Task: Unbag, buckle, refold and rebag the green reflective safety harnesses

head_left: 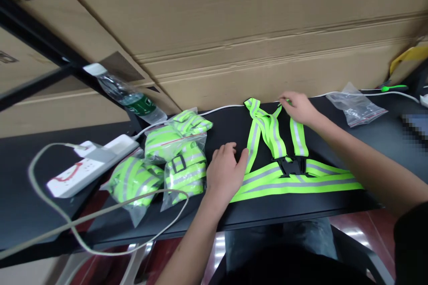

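Note:
A fluorescent green reflective harness [267, 182] with grey stripes lies spread on the black table, its black buckle [292, 167] facing up near the front. At the far side, my right hand [297, 107] pinches the top end of one shoulder strap. My left hand [226, 170] rests beside the harness's left side, thumb apart and fingers loosely bent, holding nothing. Whether its edge touches the waist strap cannot be made out. Just left of it are several clear zip bags with folded green harnesses [185, 167] in them.
A white power strip [93, 164] with a plug and a looping pale cable [43, 191] lies at the left. A water bottle [127, 93] leans by the black frame. Large cardboard [267, 9] stands behind. An open clear bag [357, 104] lies at right.

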{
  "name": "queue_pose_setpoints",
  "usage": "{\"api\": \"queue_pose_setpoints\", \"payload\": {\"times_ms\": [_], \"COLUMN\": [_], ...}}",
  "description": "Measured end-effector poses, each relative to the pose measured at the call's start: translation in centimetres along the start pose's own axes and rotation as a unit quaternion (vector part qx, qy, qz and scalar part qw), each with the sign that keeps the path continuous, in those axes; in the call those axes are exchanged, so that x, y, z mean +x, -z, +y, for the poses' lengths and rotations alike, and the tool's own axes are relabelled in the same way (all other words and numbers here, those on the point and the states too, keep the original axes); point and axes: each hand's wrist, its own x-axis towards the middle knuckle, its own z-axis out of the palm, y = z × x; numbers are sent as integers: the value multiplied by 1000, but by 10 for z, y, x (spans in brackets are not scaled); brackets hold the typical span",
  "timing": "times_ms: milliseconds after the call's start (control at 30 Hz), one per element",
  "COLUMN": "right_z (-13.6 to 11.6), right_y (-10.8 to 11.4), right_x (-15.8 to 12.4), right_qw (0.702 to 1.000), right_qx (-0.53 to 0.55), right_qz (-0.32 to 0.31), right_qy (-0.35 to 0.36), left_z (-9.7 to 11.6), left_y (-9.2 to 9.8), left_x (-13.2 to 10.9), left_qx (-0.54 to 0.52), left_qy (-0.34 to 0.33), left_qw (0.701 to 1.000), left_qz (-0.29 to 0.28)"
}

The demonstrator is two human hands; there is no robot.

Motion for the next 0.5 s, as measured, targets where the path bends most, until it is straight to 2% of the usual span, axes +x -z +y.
{"api": "queue_pose_setpoints", "payload": {"times_ms": [67,133,267,333,400,500], "right_z": [13,28,51,55,57,57], "right_y": [7,7,-4,-7,-9,-7], "right_x": [-6,-12,-13,-10,-9,-11], "right_qw": [998,990,971,958,944,914], "right_qx": [-14,4,77,129,191,289], "right_qz": [34,37,27,27,36,81], "right_qy": [-60,-133,-226,-254,-265,-274], "left_z": [6,16,41,54,65,71], "left_y": [-1,-6,-21,-31,-40,-53], "left_x": [11,30,88,117,139,157], "left_qx": [-22,-75,-179,-212,-233,-273], "left_qy": [-14,-11,52,95,110,115], "left_qw": [1000,997,982,973,966,954], "left_qz": [-6,-24,-12,3,32,40]}}
